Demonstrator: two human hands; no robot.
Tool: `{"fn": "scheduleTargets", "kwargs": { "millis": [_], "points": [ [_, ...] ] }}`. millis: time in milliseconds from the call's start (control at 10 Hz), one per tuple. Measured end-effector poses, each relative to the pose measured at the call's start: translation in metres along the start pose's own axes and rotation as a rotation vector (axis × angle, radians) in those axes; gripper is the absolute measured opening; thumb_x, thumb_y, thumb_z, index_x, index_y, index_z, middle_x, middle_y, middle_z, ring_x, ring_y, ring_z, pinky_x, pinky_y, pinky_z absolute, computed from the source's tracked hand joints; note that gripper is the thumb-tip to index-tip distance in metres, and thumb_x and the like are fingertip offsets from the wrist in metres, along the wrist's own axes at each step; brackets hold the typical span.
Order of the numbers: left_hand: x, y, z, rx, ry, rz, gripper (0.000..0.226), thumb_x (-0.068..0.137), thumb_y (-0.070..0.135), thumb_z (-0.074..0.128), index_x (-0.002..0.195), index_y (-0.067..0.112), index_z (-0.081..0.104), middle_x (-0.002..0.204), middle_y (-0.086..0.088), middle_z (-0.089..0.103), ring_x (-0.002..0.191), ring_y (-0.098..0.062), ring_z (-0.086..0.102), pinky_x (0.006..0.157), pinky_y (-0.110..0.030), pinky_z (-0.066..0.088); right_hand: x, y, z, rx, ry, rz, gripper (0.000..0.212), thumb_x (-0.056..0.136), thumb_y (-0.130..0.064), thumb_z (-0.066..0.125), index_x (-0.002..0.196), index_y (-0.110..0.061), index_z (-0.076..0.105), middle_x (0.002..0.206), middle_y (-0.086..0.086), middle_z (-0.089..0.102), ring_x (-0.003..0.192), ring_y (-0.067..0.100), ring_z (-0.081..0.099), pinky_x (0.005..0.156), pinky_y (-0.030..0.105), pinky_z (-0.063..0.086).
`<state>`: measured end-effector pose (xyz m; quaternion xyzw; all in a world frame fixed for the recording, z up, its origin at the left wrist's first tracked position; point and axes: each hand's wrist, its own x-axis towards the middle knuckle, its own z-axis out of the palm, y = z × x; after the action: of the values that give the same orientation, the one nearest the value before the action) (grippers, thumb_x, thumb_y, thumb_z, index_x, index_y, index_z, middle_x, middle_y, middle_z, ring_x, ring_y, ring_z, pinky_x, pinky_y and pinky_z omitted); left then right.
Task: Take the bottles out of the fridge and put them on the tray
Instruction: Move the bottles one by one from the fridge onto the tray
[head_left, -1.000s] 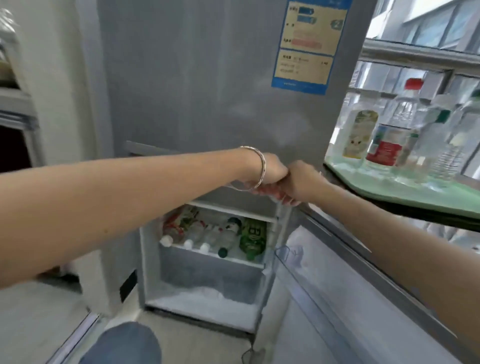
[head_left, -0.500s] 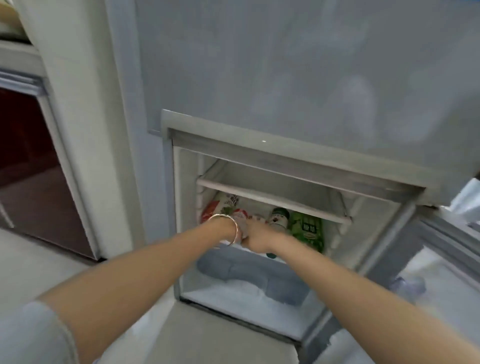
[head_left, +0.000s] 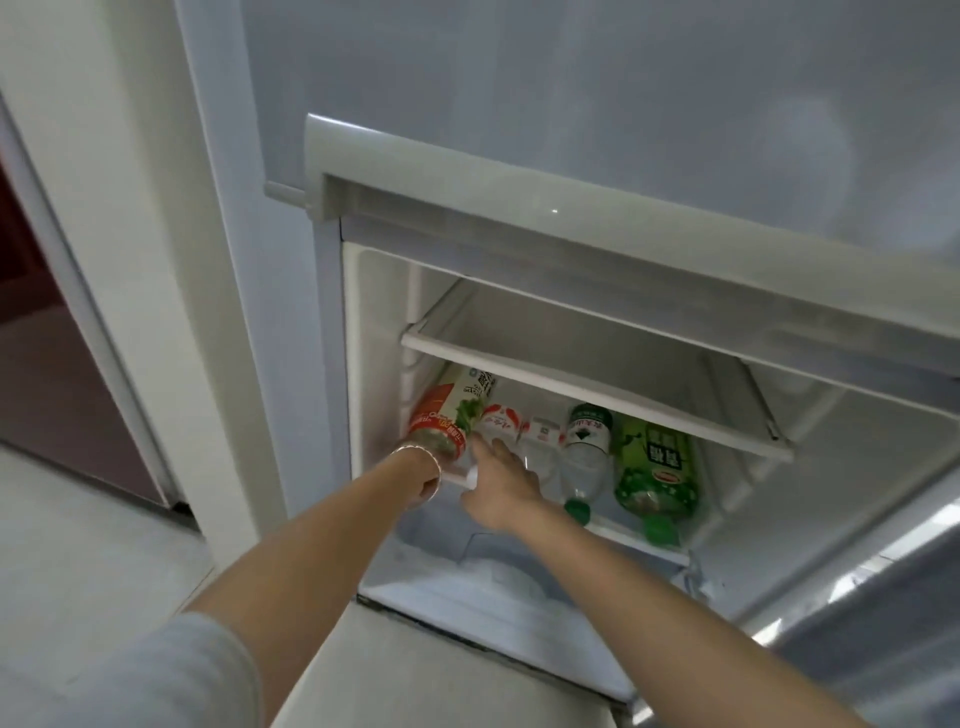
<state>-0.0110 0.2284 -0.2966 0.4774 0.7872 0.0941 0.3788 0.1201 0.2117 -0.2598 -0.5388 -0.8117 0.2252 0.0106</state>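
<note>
Fridge shelf (head_left: 618, 535) lined with lying bottles (head_left: 654, 462), hands (head_left: 423, 480) (head_left: 498, 486) on leftmost two

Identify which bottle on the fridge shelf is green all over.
The rightmost bottle: green body and cap. The clear bottle beside it has only a green cap.

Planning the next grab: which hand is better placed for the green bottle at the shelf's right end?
Right. The right hand lies nearer the green bottle; the left hand holds the red-labelled bottle far left.
</note>
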Motion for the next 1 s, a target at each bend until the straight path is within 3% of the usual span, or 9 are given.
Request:
{"fn": "scheduleTargets", "kwargs": {
  "millis": [100,200,300,400,500,700,800,900,1000],
  "points": [
    [-0.030,0.012,-0.008,0.080,0.040,-0.040,0.041,0.100,0.018,0.045,0.137,0.001,0.046,0.138,-0.013,0.051,0.129,-0.028,0.050,0.060,-0.013,0.041,-0.005,0.002,-0.005,-0.030,-0.026,-0.007,0.089,0.085,-0.017,0.061,0.154,-0.027,0.005,0.160,0.012,0.013,0.145,0.034,0.018,0.115,0.051,0.021],
    [-0.064,0.024,-0.019,-0.068,0.165,-0.063,0.039,0.097,0.020,0.051,0.130,0.001,0.054,0.123,-0.015,0.060,0.116,-0.030,0.057,0.066,-0.023,0.044,-0.014,0.000,-0.009,-0.031,-0.034,0.000,0.095,0.085,-0.013,0.062,0.154,-0.028,-0.003,0.163,0.012,0.002,0.149,0.032,0.009,0.117,0.051,0.015],
    [-0.091,0.023,-0.030,-0.098,0.310,-0.035,0.038,0.096,0.011,0.047,0.134,0.004,0.048,0.133,-0.009,0.056,0.123,-0.026,0.055,0.094,-0.026,0.047,-0.024,-0.005,-0.013,-0.012,-0.027,-0.010,0.101,0.085,-0.016,0.065,0.154,-0.029,-0.008,0.164,0.010,-0.003,0.150,0.030,0.006,0.118,0.051,0.016],
    [-0.113,0.026,-0.044,-0.002,0.376,-0.037,0.039,0.096,0.012,0.048,0.134,0.007,0.049,0.133,-0.006,0.056,0.121,-0.024,0.056,0.081,-0.012,0.050,-0.037,-0.013,-0.019,0.006,-0.015,-0.035,0.103,0.085,-0.017,0.067,0.154,-0.028,-0.008,0.164,0.006,-0.005,0.150,0.028,0.007,0.118,0.052,0.015],
    [-0.139,0.029,-0.064,-0.135,0.493,-0.086,0.035,0.098,0.017,0.044,0.131,0.008,0.053,0.130,-0.004,0.058,0.121,-0.021,0.057,0.089,-0.018,0.048,-0.046,-0.021,-0.026,0.032,-0.001,-0.069,0.105,0.084,-0.015,0.069,0.154,-0.028,-0.009,0.164,0.004,-0.007,0.150,0.027,0.007,0.119,0.051,0.013],
    [-0.199,0.042,-0.102,0.021,0.598,-0.016,0.022,0.089,0.027,0.057,0.092,0.008,0.068,0.084,-0.006,0.068,0.083,-0.025,0.067,0.072,-0.029,0.055,-0.068,-0.046,-0.045,0.031,-0.006,-0.141,0.111,0.080,-0.031,0.071,0.154,-0.023,-0.011,0.164,0.003,-0.004,0.151,0.025,0.003,0.119,0.049,0.017],
    [-0.235,0.059,-0.113,0.088,0.660,0.041,0.024,0.088,0.029,0.053,0.092,0.008,0.066,0.077,-0.006,0.061,0.075,-0.026,0.063,0.067,-0.030,0.053,-0.084,-0.058,-0.062,0.108,-0.027,-0.131,0.120,0.071,-0.020,0.078,0.154,-0.022,-0.009,0.163,0.006,0.005,0.148,0.031,0.017,0.116,0.050,0.027],
    [-0.268,0.079,-0.115,0.159,0.680,0.123,0.026,0.087,0.030,0.050,0.092,0.009,0.065,0.081,-0.007,0.062,0.080,-0.028,0.065,0.067,-0.028,0.051,-0.103,-0.065,-0.080,0.240,-0.044,-0.161,0.117,0.064,-0.011,0.084,0.152,-0.018,0.007,0.148,0.009,0.038,0.136,0.031,0.041,0.108,0.046,0.041],
    [-0.308,0.109,-0.111,0.249,0.654,0.200,0.022,0.074,0.035,0.058,0.071,0.013,0.061,0.072,-0.005,0.065,0.075,-0.025,0.068,0.065,-0.027,0.053,-0.135,-0.053,-0.110,0.245,-0.151,-0.185,0.085,0.072,-0.008,0.081,0.142,-0.011,0.033,0.138,0.007,0.052,0.128,0.023,0.050,0.103,0.037,0.045]
  ]
}}
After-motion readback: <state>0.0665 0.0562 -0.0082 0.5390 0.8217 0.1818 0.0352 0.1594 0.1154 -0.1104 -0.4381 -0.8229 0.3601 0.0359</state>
